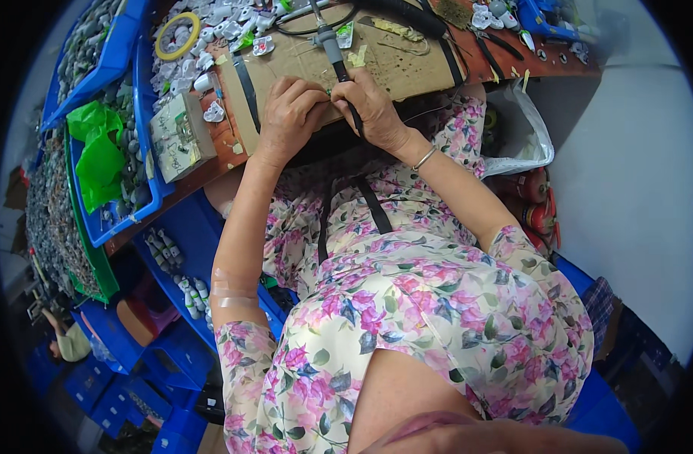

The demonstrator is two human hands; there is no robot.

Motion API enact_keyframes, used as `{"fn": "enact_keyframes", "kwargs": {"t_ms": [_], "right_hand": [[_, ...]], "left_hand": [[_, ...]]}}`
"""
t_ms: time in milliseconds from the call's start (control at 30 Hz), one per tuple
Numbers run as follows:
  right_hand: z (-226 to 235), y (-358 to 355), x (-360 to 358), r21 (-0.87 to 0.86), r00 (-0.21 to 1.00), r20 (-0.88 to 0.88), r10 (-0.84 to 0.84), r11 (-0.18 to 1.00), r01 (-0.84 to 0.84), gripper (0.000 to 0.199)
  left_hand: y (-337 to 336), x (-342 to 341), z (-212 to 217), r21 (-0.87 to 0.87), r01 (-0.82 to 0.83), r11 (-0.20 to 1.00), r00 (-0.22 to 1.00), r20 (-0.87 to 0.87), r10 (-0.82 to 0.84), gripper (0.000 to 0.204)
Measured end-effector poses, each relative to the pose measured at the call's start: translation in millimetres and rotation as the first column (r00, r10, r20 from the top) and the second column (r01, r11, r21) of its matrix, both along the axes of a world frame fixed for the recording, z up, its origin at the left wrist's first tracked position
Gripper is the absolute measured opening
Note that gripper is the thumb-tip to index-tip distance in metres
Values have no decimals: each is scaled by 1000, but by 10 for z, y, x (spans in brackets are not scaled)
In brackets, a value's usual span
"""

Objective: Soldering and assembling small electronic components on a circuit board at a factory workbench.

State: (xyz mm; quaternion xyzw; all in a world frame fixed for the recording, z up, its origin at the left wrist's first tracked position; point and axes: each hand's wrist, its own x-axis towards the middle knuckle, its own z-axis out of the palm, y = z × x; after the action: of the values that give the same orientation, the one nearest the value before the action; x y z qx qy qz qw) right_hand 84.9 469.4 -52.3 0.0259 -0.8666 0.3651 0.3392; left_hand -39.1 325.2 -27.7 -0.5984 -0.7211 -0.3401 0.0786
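Fingers of right hand (pixel 376 113) closed round soldering iron (pixel 337 60), tip down | left hand (pixel 292 113) curled, pinching small part, hidden, on cardboard mat (pixel 407 68) | step: likely soldering a joint | next: needs steady tip, firm pinch.

A brown wooden surface (pixel 210 163) runs across the top, its edge bending with the lens. To the left stand stacked blue plastic bins (pixel 123 45), one holding a crumpled green bag (pixel 97 151). More blue crates (pixel 127 378) sit low on the dim floor beneath. On the right a pale grey floor (pixel 634 189) lies evenly lit, with a white plastic bag (pixel 524 136) hanging beside the surface's edge.
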Motion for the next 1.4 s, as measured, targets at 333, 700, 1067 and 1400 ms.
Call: {"fn": "enact_keyframes", "kwargs": {"t_ms": [333,700,1067,1400], "right_hand": [[8,16,26,-41,999,51,9,999,-7,27],[262,287,717,-16,997,-62,42,999,-43,30],[136,282,1464,-52,981,105,166,986,-161,43],[79,243,1444,-103,970,98,223,972,-213,44]], "left_hand": [[2,17,15,-4,27,1000,999,-33,-27,16],[-9,-11,21,-36,34,999,999,-4,-34,14],[25,12,88,-101,26,995,998,-56,-31,11],[48,88,176,-202,-24,979,985,-171,-11,9]]}}
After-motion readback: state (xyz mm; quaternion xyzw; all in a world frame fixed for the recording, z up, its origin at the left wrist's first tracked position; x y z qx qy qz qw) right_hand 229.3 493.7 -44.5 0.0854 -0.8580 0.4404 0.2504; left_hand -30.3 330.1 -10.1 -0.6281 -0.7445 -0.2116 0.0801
